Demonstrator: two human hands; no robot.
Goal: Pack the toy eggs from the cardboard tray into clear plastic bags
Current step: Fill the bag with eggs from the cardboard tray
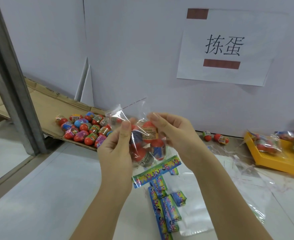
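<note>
**A:** Looking down from the head camera, where is the clear plastic bag [135, 110] sitting?

**B:** It is hanging in the air above the table [30, 187], between both hands. The left hand [116, 153] is pinching one side near the mouth with thumb and fingers. The right hand [170, 132] is pinching the opposite edge. Several toy eggs [148, 133] are sagging in the bottom of it.

**A:** And the unpacked eggs [83, 130]?

**B:** They are lying in the cardboard tray [44, 101] at the left, against the wall. 2 loose eggs [215, 137] are lying further right, near the yellow tray [272, 161] that is holding filled bags.

**A:** Which step is going on, do you reckon?

**B:** I am guessing the mouth is being closed. I am advising pulling both edges evenly, so the film is lying flat and not creasing. The eggs should be settling low, so none is crowding the seal. The label strips [160, 187] are lying directly beneath, so I am also suggesting lowering the bag beside them, not onto them.
</note>
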